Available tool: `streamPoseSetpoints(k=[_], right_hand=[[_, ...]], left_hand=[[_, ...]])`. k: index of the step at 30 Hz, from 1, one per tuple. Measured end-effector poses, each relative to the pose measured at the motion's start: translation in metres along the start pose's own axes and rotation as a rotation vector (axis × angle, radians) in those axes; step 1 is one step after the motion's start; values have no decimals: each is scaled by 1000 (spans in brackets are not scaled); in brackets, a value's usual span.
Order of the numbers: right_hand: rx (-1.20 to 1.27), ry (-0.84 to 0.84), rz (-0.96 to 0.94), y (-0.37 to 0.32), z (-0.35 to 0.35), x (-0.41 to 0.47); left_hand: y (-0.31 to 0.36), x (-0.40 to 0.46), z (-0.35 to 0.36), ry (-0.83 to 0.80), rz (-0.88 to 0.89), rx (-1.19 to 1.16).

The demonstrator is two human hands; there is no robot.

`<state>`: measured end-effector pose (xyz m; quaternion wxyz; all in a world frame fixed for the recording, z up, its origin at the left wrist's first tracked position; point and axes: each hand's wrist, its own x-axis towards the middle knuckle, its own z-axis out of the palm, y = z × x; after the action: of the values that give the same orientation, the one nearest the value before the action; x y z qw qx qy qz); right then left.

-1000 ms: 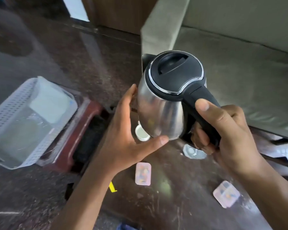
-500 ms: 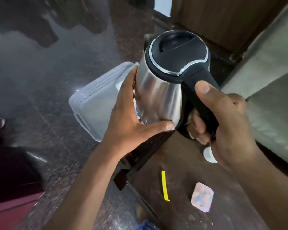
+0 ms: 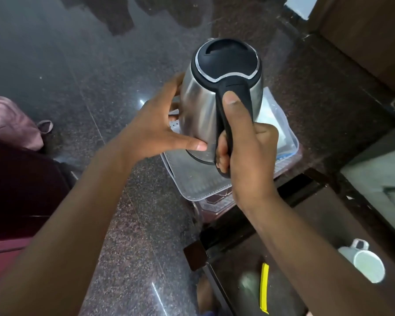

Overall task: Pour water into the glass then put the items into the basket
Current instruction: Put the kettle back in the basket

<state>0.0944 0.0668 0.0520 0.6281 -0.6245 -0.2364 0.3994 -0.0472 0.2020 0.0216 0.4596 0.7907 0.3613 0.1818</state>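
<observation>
Head view: kettle held over the basket, ready to set down

Kettle point(image 3: 217, 99) hangs upright above the white basket point(image 3: 192, 181), which sits at about 6 o'clock beneath it on a low stand on the dark floor. Right hand point(image 3: 244, 142) is wrapped round the black handle, thumb on top; left hand point(image 3: 155, 131) lies flat-fingered against the steel wall at 9 o'clock, steadying. To do this well, I'd judge: lower it straight, base level, into the bare middle of the basket, and loosen the handle grip only once it stands. White mug point(image 3: 363, 261) lies at 4 o'clock on the table, well apart
</observation>
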Motion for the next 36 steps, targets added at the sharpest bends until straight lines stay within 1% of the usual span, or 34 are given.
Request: streamPoseSetpoints(k=[5, 11, 14, 17, 22, 30, 33, 36], right_hand=[[-18, 67, -13, 32, 40, 15], [-20, 144, -19, 64, 76, 29], [-34, 186, -33, 77, 88, 32], [-25, 211, -33, 89, 98, 32], [-35, 218, -61, 101, 109, 32], [30, 191, -69, 112, 119, 27], [95, 186, -38, 116, 119, 24], [130, 180, -25, 119, 119, 23]], left_hand=[[-34, 20, -20, -59, -68, 15], [-65, 44, -34, -124, -159, 121], [-77, 54, -40, -169, -183, 174], [-91, 62, -45, -205, -181, 166], [-92, 70, -45, -268, -158, 174], [-93, 70, -49, -350, -205, 173], [-94, 64, -48, -350, -191, 204], [-97, 58, -48, -309, -147, 232]])
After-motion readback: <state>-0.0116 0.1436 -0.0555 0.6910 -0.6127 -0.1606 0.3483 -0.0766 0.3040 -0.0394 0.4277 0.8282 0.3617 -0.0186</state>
